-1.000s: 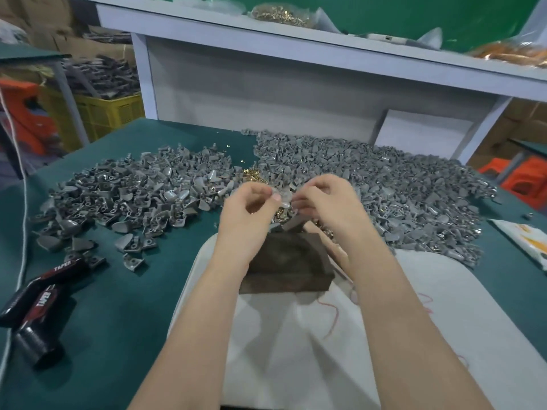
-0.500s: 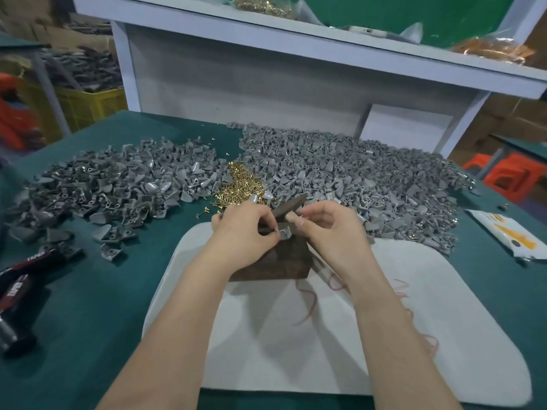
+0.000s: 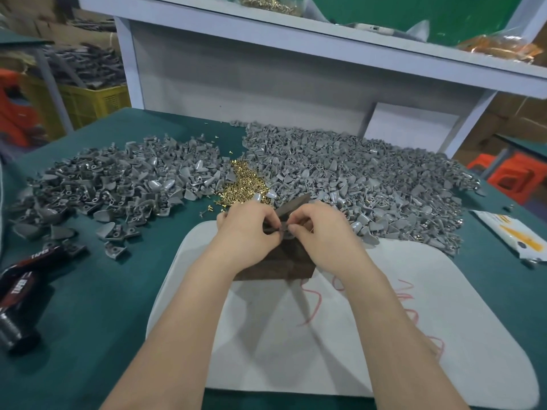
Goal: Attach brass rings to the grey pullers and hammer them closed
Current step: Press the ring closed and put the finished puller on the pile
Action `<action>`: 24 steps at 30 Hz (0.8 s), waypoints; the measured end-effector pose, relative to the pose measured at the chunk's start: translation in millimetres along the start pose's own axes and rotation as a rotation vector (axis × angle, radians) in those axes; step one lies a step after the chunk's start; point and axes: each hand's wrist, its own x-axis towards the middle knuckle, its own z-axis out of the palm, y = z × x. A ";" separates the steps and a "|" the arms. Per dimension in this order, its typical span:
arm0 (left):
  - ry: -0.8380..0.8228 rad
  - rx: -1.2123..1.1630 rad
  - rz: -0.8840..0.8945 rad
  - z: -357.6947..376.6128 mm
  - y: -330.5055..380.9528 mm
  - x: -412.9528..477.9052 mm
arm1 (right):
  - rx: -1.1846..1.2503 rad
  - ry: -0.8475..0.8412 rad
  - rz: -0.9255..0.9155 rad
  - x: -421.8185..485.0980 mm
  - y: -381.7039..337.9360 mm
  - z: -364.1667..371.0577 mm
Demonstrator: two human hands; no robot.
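Two puller heaps [image 3: 118,184] [image 3: 370,179], one brass-ring pile [image 3: 242,184], one mat [image 3: 444,306]

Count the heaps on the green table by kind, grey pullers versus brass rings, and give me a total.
Grey pullers: 2, the left heap and the right heap
Brass rings: 1, the brass heap between them
Total: 3 heaps

A small assembly workshop: heaps of grey pullers [image 3: 355,176], brass rings [image 3: 242,184], hammer [image 3: 20,294], stock-filled yellow crate [image 3: 91,99].
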 end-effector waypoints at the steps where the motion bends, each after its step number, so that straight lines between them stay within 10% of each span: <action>1: 0.001 -0.003 0.002 0.0 -0.2 0.0 | -0.005 0.003 -0.001 0.1 -0.4 0.4; 24: -0.013 -0.029 0.020 -2.9 4.2 -2.9 | -0.050 0.030 0.031 -2.4 -8.4 2.4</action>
